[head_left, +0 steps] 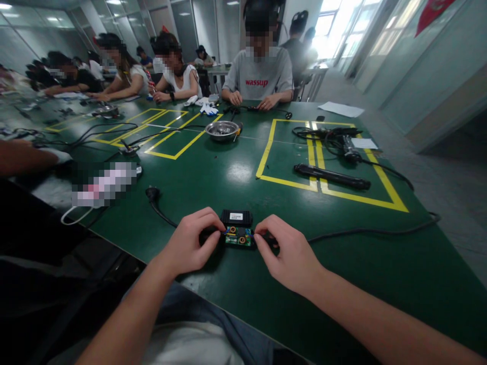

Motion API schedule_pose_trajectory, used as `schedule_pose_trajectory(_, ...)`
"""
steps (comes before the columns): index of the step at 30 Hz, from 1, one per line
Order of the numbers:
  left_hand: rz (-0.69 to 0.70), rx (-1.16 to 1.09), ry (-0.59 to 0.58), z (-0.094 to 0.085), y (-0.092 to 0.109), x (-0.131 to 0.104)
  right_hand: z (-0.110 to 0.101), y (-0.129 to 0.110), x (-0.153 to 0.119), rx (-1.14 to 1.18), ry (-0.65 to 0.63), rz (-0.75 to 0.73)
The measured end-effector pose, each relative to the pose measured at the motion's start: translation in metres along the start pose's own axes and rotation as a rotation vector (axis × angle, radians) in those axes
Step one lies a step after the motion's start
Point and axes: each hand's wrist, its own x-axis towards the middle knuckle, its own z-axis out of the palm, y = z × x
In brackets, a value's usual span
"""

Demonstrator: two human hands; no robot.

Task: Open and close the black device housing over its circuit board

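Left hand (196,242) and right hand (288,249) pinch wires (251,235) at opposite ends of the exposed circuit board (238,236) on the bench (238,175); wiring looks attached, black labelled cover (236,217) still off, just beyond.

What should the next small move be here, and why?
Perhaps nudge the right cable snug towards the circuit board: the right hand is at that end, the left hand at the other, and the labelled black part lies beyond, not over it.
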Motion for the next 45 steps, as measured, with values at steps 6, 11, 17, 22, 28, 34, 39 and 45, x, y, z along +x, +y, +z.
schedule_pose_trajectory(6,-0.054,0.053,-0.046,0.002,-0.003,-0.001,0.000,0.001,0.002,-0.020,0.004,-0.006)
schedule_pose_trajectory(11,-0.029,0.033,-0.026,0.002,-0.005,-0.001,0.000,0.001,0.002,-0.023,-0.010,0.012)
schedule_pose_trajectory(17,-0.034,0.027,-0.034,0.002,-0.006,-0.001,0.001,0.002,0.001,-0.041,-0.027,0.034)
schedule_pose_trajectory(22,-0.010,0.044,-0.039,0.002,-0.006,-0.001,0.001,0.002,0.002,-0.089,-0.024,0.019)
schedule_pose_trajectory(28,0.080,0.138,0.013,0.002,-0.002,-0.001,0.004,0.003,0.003,-0.160,-0.013,-0.017)
schedule_pose_trajectory(34,-0.037,0.226,-0.024,0.013,-0.014,0.004,0.006,0.003,0.002,-0.139,0.001,-0.023)
schedule_pose_trajectory(39,-0.230,0.200,0.108,0.014,-0.024,0.007,0.006,0.004,0.003,-0.111,-0.006,-0.016)
schedule_pose_trajectory(45,-0.195,0.097,0.199,0.008,-0.019,0.004,0.001,0.001,0.000,-0.039,0.020,0.013)
